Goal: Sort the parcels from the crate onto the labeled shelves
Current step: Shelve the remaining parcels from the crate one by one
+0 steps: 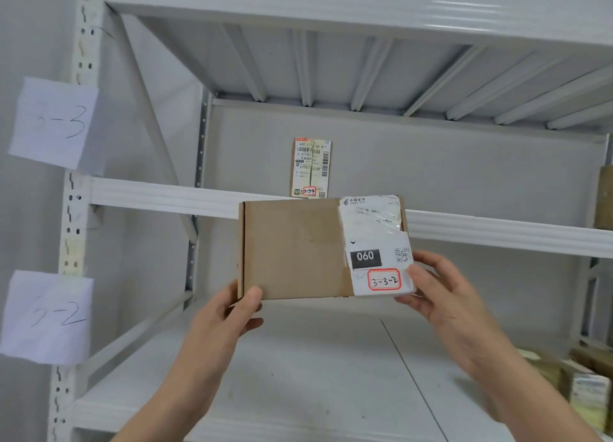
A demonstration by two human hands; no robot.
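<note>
Both hands hold a flat cardboard parcel (292,247) up before the white shelving (166,196): left hand (229,315) pinches its lower left corner, right hand (438,289) grips the right edge. Its sticker (384,279) reads 3-3-2. Another small parcel (311,168) stands upright on the shelf behind.

Matt brown cardboard parcel (295,247) w/ glossy torn paper label (374,239); shelf rack (497,232) smooth white-painted metal.

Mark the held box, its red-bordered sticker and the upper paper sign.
cardboard box (292,249), head view, bare brown face.
red-bordered sticker (384,279), head view, its handwritten middle.
upper paper sign (54,123), head view, centre of the sheet.
</note>
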